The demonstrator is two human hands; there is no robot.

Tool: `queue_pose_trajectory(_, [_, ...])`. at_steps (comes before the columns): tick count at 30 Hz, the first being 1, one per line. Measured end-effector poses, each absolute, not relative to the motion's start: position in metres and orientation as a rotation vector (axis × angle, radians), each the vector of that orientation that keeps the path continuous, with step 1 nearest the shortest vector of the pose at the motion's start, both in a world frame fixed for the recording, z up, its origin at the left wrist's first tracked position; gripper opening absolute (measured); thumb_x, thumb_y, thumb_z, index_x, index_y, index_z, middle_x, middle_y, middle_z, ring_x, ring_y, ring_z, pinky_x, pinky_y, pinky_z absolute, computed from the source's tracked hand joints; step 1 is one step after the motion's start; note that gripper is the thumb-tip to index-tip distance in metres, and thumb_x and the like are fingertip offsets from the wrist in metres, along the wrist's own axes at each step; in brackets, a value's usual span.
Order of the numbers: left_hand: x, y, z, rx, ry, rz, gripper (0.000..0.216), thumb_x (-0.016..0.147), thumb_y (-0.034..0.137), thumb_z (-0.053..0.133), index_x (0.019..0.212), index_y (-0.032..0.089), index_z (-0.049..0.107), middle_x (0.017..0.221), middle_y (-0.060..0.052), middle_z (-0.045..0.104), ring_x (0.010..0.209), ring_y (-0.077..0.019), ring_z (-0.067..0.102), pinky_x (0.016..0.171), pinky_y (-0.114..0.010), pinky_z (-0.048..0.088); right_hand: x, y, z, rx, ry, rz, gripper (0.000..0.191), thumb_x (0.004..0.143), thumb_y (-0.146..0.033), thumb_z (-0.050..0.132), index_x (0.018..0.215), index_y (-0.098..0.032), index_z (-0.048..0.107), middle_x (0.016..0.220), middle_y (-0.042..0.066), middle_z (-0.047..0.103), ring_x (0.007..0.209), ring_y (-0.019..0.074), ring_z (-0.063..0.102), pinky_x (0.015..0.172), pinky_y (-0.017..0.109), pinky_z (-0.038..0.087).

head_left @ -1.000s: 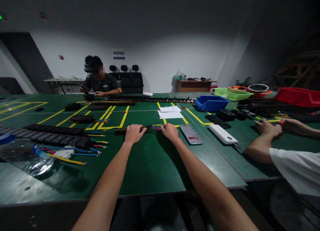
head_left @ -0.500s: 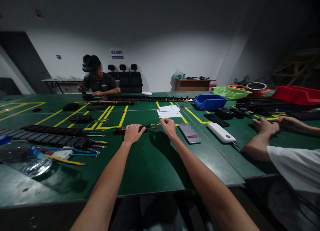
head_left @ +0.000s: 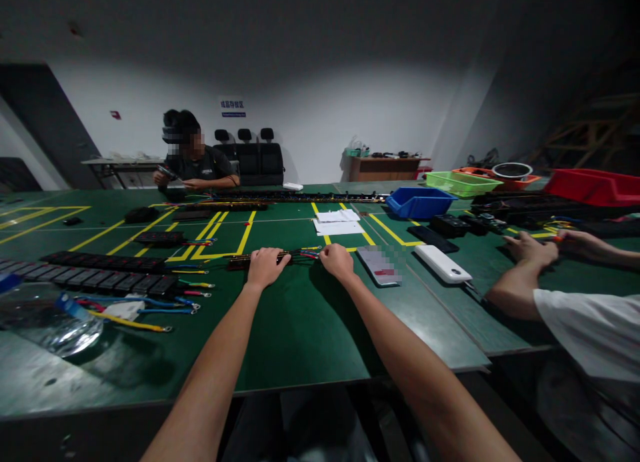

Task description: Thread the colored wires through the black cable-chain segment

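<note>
Both my arms reach far out over the green table (head_left: pixel 300 329). My left hand (head_left: pixel 266 267) is closed over a long black strip (head_left: pixel 240 261) with coloured wires at its right end. My right hand (head_left: pixel 338 261) is closed at those red and blue wire ends (head_left: pixel 309 254), pinching them. A phone (head_left: pixel 379 266) lies just right of my right hand, and a white power bank (head_left: pixel 443 265) beyond it.
Rows of black strips (head_left: pixel 95 275) and loose coloured wires (head_left: pixel 150 309) lie at left beside a plastic water bottle (head_left: pixel 45 322). White papers (head_left: pixel 337 222) and a blue bin (head_left: pixel 419 203) sit farther back. A person's arms (head_left: pixel 525 262) work at right; another person (head_left: pixel 195 162) sits across.
My right hand lifted slightly half a second ago and has come back down onto the wire ends. My left hand has stayed on the strip.
</note>
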State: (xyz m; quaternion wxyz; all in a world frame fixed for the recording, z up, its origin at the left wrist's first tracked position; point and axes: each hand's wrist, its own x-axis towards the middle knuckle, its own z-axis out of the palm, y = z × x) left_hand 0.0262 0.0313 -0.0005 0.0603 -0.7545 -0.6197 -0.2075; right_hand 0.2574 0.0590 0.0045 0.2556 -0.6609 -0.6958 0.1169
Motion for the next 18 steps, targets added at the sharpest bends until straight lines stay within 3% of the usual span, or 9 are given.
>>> queue_pose_trajectory(9, [0.026,0.030,0.001,-2.284,-1.882,-0.630,0.061,0.101,0.064,0.030,0.119,0.022,0.071,0.123,-0.011,0.073,0.115,-0.0298,0.063,0.104,-0.049,0.042,0.258,0.067,0.007,-1.441,-1.532,0.526,0.038,0.085,-0.032,0.047,0.085,-0.013,0.080,0.071,0.004,0.070,0.070,0.0187,0.061,0.061,0.023,0.039])
queue_pose_trajectory(13, [0.026,0.030,0.000,-2.286,-1.889,-0.627,0.060,0.101,0.063,0.030,0.120,0.022,0.071,0.124,-0.011,0.072,0.116,-0.0298,0.063,0.104,-0.049,0.041,0.255,0.069,0.006,-1.315,-1.532,0.552,0.041,0.084,-0.031,0.046,0.095,-0.012,0.081,0.077,0.003,0.073,0.073,0.0186,0.063,0.065,0.023,0.042])
queue_pose_trajectory(18, [0.027,0.030,0.001,-2.266,-1.875,-0.628,0.060,0.101,0.063,0.031,0.118,0.022,0.072,0.121,-0.011,0.073,0.114,-0.0305,0.063,0.102,-0.048,0.041,0.257,0.066,0.005,-1.482,-1.587,0.456,0.034,0.087,-0.029,0.049,0.091,-0.017,0.081,0.086,0.006,0.076,0.081,0.0196,0.067,0.070,0.023,0.043])
